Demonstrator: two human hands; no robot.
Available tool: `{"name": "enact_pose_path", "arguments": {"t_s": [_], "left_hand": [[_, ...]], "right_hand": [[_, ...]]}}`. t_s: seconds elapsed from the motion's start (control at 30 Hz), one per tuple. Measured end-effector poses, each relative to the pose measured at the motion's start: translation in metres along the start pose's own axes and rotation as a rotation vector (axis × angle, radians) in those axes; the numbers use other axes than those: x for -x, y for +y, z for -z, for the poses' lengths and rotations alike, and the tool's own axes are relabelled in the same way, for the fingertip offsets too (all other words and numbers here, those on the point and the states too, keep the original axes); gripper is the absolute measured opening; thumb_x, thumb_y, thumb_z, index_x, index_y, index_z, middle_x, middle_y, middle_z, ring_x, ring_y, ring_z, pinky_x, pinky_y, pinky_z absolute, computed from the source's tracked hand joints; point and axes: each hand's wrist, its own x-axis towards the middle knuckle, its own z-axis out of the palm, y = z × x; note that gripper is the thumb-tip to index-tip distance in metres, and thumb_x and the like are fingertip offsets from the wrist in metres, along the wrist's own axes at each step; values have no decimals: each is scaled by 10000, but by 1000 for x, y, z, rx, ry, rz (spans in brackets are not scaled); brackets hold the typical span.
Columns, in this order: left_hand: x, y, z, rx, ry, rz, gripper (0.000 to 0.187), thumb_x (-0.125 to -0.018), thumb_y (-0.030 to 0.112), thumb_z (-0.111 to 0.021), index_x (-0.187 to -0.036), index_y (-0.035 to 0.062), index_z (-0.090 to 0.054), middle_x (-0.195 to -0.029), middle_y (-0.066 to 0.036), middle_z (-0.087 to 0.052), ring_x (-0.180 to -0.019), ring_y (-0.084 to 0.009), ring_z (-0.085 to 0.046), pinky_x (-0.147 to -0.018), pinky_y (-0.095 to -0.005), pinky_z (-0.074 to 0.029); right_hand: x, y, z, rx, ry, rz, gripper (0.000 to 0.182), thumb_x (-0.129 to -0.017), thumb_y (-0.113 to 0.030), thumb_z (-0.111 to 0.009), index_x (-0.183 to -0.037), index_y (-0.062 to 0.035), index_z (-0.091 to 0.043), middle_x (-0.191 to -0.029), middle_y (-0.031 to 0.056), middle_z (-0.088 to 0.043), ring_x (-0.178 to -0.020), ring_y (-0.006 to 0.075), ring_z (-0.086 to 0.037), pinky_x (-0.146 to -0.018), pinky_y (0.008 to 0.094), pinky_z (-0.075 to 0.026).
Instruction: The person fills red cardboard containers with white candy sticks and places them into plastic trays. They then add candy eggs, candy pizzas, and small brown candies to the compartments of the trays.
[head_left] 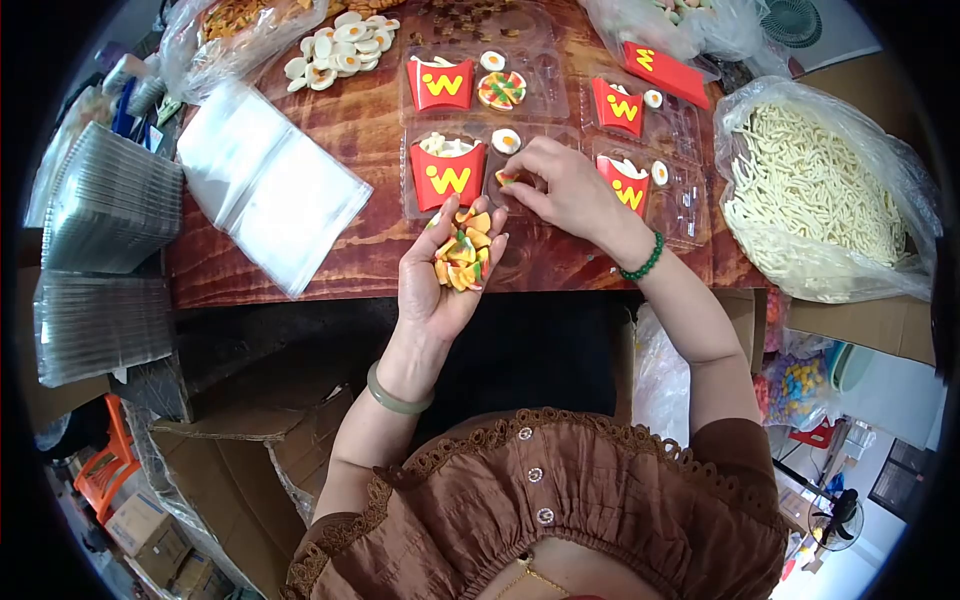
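On the brown table [340,130] sits a clear tray [480,165], and I am working right at it. My left hand [450,270] is just below the tray, palm up and cupped, holding a small pile of orange candy pieces [463,255]. My right hand [565,190] rests on the tray's right part. Its fingertips pinch one candy slice [507,178] over a round cup in the tray. A green bead band [643,262] is on my right wrist, below the tray and to its right. A pale bangle [395,395] is on my left wrist, far below the tray.

Inside the tray I see a red fry box [446,172] with a yellow W, and a little candy egg [506,140] just beside it. Above the tray is another tray with a round candy pizza [501,89]. Left of the tray lie clear bags [270,185]. Far right of the tray is a big bag of white candy fries [815,190]. Up and left of the tray is a heap of eggs [335,50].
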Motion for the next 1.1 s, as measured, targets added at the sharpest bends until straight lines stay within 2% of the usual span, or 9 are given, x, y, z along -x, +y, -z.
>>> {"name": "enact_pose_path", "arguments": {"t_s": [0.2, 0.27, 0.33, 0.43, 0.53, 0.77, 0.9, 1.03, 1.1], "left_hand": [[1, 0, -3, -48, -4, -17, 310, -965, 185, -430, -1257, 84, -450, -1220, -145, -539, -1144, -324, -532, -899, -443, -506], [0, -1, -3, -53, -10, -15, 313, -965, 185, -429, -1261, 83, -445, -1221, -145, -539, -1142, -317, -535, -898, -440, -508], [-1, -3, -5, -53, -4, -21, 310, -967, 183, -424, -1258, 79, -441, -1219, -143, -540, -1133, -306, -543, -896, -428, -512], [-1, -4, -3, -38, 12, -19, 291, -964, 171, -427, -1240, 79, -447, -1202, -145, -551, -1120, -308, -551, -891, -417, -517], [1, 1, -5, -48, 25, -5, 275, -960, 156, -434, -1222, 76, -452, -1186, -150, -559, -1123, -315, -549, -887, -409, -522], [-3, 0, -6, -102, 28, -40, 272, -957, 149, -437, -1218, 74, -457, -1175, -148, -567, -1131, -322, -544, -870, -396, -528], [-4, 1, -7, -117, 41, -55, 285, -960, 156, -430, -1233, 78, -451, -1180, -145, -566, -1129, -316, -546, -876, -394, -524], [-4, 1, -8, -112, 70, -46, 305, -964, 166, -424, -1257, 85, -441, -1183, -141, -564, -1125, -309, -549, -875, -392, -520], [-5, -1, -8, -123, 69, -40, 309, -965, 169, -424, -1262, 87, -438, -1182, -137, -565, -1123, -307, -550, -872, -392, -520]], "right_hand": [[5, -13, 4, -191, 33, -153, 176, -781, -143, -701, -923, -50, -656, -843, 54, -600, -677, 142, -563, -591, 268, -452], [8, -20, 3, -270, -45, 0, 159, -783, -137, -705, -914, -56, -667, -836, 34, -606, -678, 114, -550, -583, 247, -439], [9, -26, 3, -256, -80, -21, 143, -781, -129, -708, -883, -46, -651, -834, 32, -609, -682, 108, -549, -580, 235, -436], [8, -34, 10, -355, -168, -150, 117, -798, -99, -686, -858, -24, -619, -831, 16, -605, -691, 76, -547, -591, 207, -437], [10, -33, 17, -709, -69, -427, 77, -831, -67, -627, -849, -4, -586, -805, 3, -595, -680, 20, -535, -579, 170, -432], [-25, -14, 8, -252, -214, -423, 150, -815, -116, -662, -872, 15, -617, -746, 20, -627, -618, 59, -551, -545, 216, -448], [-20, -10, -2, -422, 16, -404, 175, -799, -120, -678, -896, 15, -622, -739, 49, -624, -633, 72, -562, -536, 228, -440], [-1, -7, -4, -186, -18, -134, 168, -796, -127, -692, -908, -20, -627, -719, 33, -603, -592, 66, -531, -510, 224, -418], [1, -5, -12, -197, -5, -222, 166, -790, -120, -692, -908, -21, -631, -734, 34, -604, -590, 67, -527, -513, 226, -419]]}}
